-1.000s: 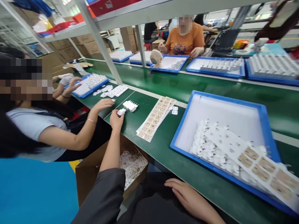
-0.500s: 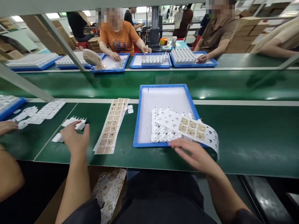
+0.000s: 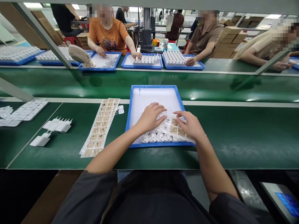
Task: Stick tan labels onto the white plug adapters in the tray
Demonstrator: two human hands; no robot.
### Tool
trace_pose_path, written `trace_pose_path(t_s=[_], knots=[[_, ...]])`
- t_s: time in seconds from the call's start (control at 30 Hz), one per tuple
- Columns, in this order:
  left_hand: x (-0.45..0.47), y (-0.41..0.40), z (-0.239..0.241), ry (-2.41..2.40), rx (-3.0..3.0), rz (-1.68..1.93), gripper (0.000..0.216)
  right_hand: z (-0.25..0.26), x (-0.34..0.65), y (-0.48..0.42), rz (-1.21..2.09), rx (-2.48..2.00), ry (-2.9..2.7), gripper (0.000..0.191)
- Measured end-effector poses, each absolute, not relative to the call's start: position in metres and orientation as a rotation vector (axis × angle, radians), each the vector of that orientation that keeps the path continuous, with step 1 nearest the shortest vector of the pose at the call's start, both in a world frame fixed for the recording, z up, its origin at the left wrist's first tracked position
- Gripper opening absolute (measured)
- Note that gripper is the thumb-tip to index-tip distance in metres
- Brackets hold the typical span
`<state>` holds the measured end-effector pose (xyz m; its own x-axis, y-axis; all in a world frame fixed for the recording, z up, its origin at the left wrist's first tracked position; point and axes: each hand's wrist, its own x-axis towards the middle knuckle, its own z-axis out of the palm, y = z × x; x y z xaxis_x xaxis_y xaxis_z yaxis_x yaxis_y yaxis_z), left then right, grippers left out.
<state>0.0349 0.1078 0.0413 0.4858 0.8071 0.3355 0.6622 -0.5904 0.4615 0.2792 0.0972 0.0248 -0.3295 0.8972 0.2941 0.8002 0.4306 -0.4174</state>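
Observation:
My left hand point(image 3: 153, 116) is over the blue-rimmed tray point(image 3: 129, 115), fingers stretched and spread, with the thumb close to a sheet of stickers point(image 3: 174, 129). My right hand point(image 3: 190, 124) curls around the right part of that sheet, thumb over the tan stickers; its lower fingers are hidden. Beneath the sheet, white plug housings point(image 3: 153, 137) stand in rows at the tray's near side. Left of the tray lie long sticker sheets point(image 3: 100, 126) with tan squares. White plugs with pins point(image 3: 58, 125) lie farther left, and another white plug point(image 3: 40, 140) nearer.
White flat pieces point(image 3: 25, 113) lie at the far left. Two small white labels point(image 3: 121, 109) are beside the long sheets. Across the green line point(image 3: 105, 84), co-workers handle trays of white parts point(image 3: 147, 60); a small fan point(image 3: 80, 56) stands there. Slanted grey posts point(image 3: 43, 34) frame the bench.
My left hand has moved right, from the loose plugs to the tray. My right hand has risen from the tray's near edge onto the sticker sheet. The view has shifted slightly right.

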Motion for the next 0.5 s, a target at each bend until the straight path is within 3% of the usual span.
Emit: trace_pose_path(t_s=[0.2,0.5], knots=[[0.061,0.126,0.055,1.169,2.309,0.402,0.027,0.028,0.279,0.087,0.264,-1.135,-2.087,0.018],[0.051,0.131,0.052,0.944,2.031,0.559,0.026,0.028,0.276,0.086,0.072,-1.019,-2.169,0.018]])
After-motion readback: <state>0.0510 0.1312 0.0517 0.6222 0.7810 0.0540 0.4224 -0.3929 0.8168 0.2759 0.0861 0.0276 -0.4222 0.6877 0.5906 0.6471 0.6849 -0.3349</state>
